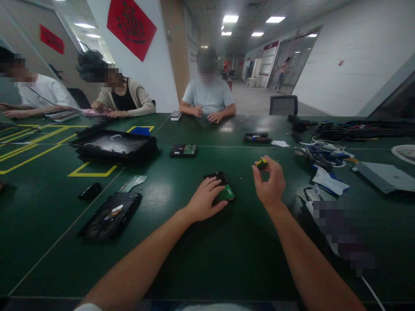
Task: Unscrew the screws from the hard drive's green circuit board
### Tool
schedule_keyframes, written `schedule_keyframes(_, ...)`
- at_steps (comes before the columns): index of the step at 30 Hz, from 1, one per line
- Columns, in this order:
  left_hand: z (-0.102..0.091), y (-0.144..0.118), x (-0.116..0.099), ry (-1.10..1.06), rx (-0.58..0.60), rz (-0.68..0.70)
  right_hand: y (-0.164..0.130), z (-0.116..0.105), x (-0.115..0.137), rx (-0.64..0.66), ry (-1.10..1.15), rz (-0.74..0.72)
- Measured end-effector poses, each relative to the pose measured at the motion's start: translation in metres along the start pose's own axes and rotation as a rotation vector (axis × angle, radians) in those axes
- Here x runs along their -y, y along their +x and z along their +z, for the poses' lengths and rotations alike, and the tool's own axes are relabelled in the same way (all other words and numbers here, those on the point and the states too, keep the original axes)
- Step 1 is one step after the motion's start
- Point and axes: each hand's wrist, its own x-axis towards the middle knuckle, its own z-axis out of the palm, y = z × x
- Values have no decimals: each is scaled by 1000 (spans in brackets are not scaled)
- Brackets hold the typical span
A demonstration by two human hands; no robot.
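Mid-frame, the left hand [205,199] is holding a drive [228,193], the right hand [271,183] pinching a tool [261,163]; unscrewing is likely going on, next needing careful aim.

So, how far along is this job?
Perhaps done: tiny loose bits, too small to identify, lie beside the drive. In hand: left fingers rest on it; right fingers hold a yellow-and-dark object clear of it. Apparently undone: the green board sits in place.
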Motion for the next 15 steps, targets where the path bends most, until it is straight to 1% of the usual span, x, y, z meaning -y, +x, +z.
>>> schedule_keyframes(2,3,0,-2,36,-28,-69,-3,5,3,23,58,-10)
schedule_keyframes(3,4,-1,-3,48,-36,-101,-6,8,4,61,73,-8)
schedule_keyframes(4,5,-1,-4,58,-39,-132,-8,11,6,129,82,-1)
schedule_keyframes(6,7,-2,-4,78,-36,-186,-13,18,8,319,120,33)
schedule_keyframes(8,9,-3,-4,91,-19,-224,-17,23,9,399,161,80)
schedule_keyframes(10,12,-4,-3,99,4,-237,-19,24,10,444,203,100)
schedule_keyframes(12,15,-4,-2,97,29,-228,-19,23,11,461,231,115)
schedule_keyframes(15,17,-2,4,60,53,-197,-18,19,11,412,240,156)
